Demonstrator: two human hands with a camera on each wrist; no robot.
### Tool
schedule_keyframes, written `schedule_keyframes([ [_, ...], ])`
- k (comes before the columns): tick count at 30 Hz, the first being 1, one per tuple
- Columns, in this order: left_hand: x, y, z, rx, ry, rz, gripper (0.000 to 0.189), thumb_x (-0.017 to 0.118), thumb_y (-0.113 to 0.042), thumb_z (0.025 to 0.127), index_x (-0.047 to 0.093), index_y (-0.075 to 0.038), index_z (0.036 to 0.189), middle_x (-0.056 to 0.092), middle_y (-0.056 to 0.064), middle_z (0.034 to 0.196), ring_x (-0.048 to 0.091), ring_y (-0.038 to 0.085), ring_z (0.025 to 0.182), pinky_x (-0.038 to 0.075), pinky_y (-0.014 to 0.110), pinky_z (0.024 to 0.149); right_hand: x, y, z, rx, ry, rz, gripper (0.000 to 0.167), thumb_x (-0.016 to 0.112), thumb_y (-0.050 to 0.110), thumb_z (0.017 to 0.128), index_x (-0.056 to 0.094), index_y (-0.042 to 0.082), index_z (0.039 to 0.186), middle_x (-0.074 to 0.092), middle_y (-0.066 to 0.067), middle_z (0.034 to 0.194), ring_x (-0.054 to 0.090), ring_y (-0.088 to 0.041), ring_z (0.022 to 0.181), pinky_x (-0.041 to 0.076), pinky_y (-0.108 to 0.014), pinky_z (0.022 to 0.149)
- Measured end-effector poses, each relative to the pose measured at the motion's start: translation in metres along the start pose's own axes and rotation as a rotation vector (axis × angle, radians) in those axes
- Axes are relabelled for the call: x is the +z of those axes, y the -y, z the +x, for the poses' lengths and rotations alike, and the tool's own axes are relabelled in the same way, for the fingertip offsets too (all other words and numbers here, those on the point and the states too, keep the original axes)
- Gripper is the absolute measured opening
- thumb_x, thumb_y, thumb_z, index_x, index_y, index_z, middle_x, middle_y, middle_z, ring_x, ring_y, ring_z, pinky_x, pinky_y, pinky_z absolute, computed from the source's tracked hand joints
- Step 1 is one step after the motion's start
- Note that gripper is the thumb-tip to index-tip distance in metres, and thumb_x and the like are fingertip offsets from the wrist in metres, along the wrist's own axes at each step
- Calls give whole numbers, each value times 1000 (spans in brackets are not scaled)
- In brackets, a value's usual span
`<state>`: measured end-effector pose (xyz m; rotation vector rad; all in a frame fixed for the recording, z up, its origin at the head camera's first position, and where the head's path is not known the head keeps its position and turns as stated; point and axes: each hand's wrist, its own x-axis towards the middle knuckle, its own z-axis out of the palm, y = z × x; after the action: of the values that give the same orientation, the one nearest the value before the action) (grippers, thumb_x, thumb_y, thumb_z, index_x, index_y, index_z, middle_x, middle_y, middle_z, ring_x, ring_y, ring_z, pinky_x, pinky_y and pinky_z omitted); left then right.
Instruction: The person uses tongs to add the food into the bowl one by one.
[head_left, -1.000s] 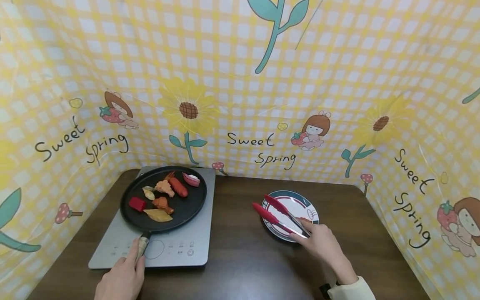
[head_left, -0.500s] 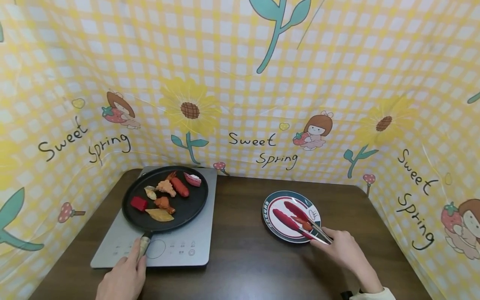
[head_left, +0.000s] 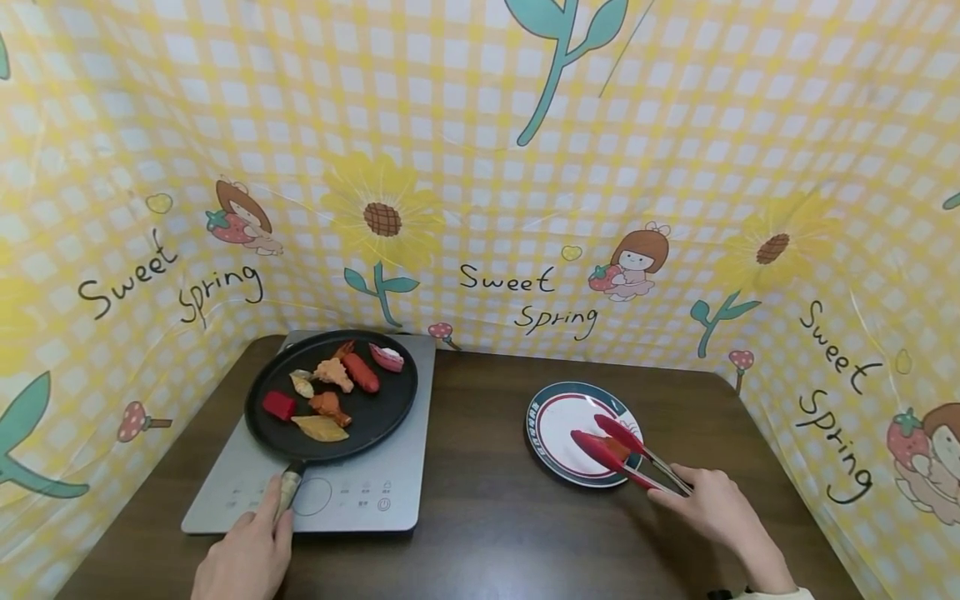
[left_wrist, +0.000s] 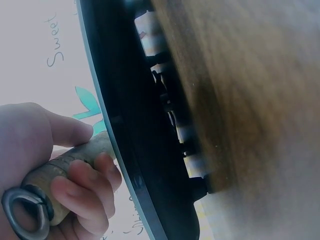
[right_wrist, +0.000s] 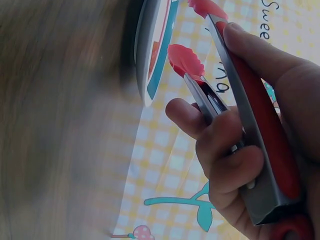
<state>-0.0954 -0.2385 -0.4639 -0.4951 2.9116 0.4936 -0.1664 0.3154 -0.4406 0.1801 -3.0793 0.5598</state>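
My left hand (head_left: 247, 550) grips the handle (head_left: 288, 489) of a round black frying pan (head_left: 378, 417) on a grey induction cooker. In the pan lie toy foods: a red sausage (head_left: 362, 373), a drumstick (head_left: 328, 406), a red block (head_left: 279, 406) and several others. My right hand (head_left: 712, 508) holds red-tipped metal tongs (head_left: 600, 450) over a white plate with a dark green rim (head_left: 534, 421). The tong tips stand spread, as the right wrist view also shows. An orange-brown food piece (head_left: 617, 448) on the plate shows between the tips in the head view.
The induction cooker (head_left: 397, 492) stands at the left of the dark wooden table (head_left: 480, 467). A yellow checked cloth (head_left: 480, 192) hangs behind and along both sides. Bare tabletop lies between cooker and plate.
My right hand has drawn the tongs right and toward me, from the plate's left part to its right. The food piece now shows between the tips. My left hand keeps its grip on the handle.
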Motion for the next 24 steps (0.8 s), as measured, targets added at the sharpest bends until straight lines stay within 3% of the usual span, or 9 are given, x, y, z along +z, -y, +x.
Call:
schedule_keyframes([
  [14,0,0,0,4,-5,-5,58,47,-33,98,29,-2,143,58,26,91,58,42,67,44,56,60,-3,-9,-3,-6,-16,-112,38,73,53,75,58,18,81,39,6,55,41,-16,53,31,-34,47],
  [24,0,0,0,-3,-11,-4,59,47,-34,98,29,-2,144,59,26,92,59,42,67,45,56,60,-5,-14,-3,-23,-10,-179,40,74,51,75,58,15,84,41,2,58,44,-20,53,34,-39,45],
])
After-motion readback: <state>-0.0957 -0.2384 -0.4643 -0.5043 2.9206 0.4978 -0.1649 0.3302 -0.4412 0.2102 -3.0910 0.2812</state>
